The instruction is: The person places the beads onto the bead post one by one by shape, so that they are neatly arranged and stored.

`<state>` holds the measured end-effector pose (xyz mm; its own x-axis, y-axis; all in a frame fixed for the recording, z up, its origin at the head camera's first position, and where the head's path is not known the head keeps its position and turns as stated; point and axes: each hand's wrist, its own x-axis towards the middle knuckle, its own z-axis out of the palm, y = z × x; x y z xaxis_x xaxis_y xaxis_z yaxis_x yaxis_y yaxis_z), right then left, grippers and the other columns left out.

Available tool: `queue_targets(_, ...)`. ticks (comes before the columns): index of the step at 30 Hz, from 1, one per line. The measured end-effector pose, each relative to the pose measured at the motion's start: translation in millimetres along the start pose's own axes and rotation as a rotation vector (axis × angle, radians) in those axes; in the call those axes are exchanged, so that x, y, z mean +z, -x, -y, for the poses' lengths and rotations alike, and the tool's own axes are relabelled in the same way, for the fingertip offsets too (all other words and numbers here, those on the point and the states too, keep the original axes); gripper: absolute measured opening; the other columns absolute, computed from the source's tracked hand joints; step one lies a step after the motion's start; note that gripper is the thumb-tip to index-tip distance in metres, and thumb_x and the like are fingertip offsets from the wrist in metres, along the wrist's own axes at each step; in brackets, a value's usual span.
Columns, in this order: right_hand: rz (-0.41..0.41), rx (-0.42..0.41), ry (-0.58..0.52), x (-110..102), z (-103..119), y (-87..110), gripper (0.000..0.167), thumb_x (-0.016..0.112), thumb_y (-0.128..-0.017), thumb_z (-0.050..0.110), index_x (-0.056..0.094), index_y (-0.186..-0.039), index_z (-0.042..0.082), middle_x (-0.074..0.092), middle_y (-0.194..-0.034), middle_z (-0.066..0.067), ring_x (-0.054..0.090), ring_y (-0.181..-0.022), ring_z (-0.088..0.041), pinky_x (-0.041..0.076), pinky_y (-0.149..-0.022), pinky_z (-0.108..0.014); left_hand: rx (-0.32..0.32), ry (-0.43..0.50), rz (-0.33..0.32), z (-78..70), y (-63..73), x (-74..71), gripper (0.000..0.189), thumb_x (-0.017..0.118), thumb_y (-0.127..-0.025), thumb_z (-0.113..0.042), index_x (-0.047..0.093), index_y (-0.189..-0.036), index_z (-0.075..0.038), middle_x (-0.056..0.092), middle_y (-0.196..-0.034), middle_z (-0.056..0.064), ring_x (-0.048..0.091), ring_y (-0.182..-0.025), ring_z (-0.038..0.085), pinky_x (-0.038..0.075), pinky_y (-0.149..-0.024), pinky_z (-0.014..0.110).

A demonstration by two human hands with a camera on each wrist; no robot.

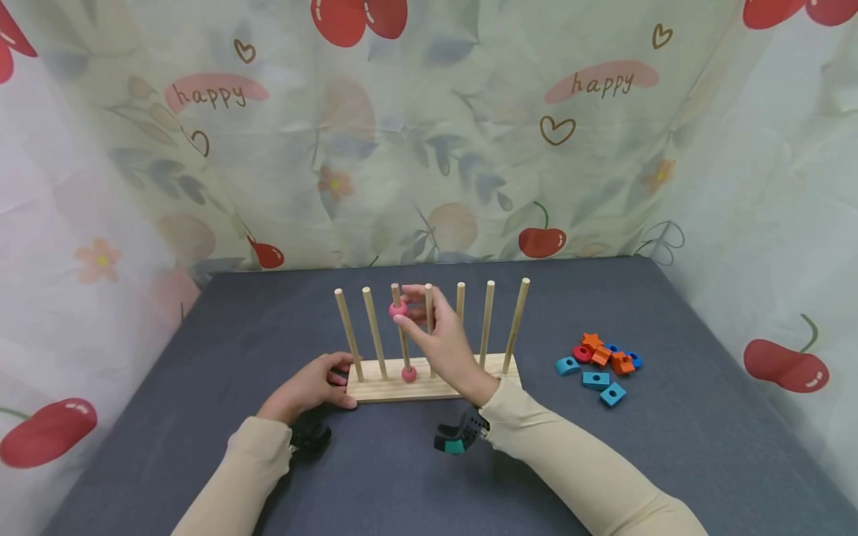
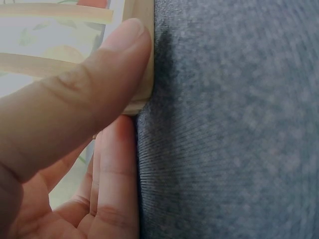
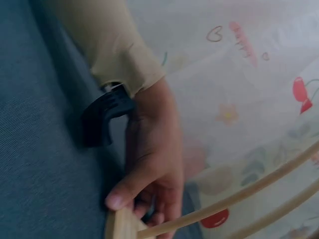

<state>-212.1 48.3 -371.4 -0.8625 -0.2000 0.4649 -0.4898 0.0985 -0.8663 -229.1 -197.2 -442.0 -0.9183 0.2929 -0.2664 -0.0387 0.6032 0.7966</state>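
Note:
A wooden peg stand with several upright dowels rests on the table. My left hand grips the left end of its base; in the left wrist view the thumb lies over the base edge. Near the top of the third dowel from the left sits a pink bead, threaded on it. My right hand pinches this bead, its thumb at the lower side and fingers partly hidden behind a dowel. Another pink bead lies at the foot of the same dowel. The right wrist view shows the left hand at the base.
Right of the stand lies a loose group of pieces: blue blocks, an orange star, orange blocks and a red ring. The dark table is bordered by a printed curtain at the back and sides.

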Motion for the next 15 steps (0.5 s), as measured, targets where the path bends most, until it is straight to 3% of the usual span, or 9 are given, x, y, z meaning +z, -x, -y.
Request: queue_targets(15,0.095,0.132,0.057,2,-44,27.8,0.034,0.065,-0.094,0.021,0.050,-0.123,0.011,0.061,-0.116,-0.008,0.062,-0.105,-0.021,0.050,-0.090,-0.037,0.021,-0.008,0.005,0.9,-1.2,0.0,0.072,0.087,-0.067,-0.006,0.055,-0.132,-0.005,0.051,-0.118,0.015,0.053,-0.098,0.024,0.048,-0.084,0.035)
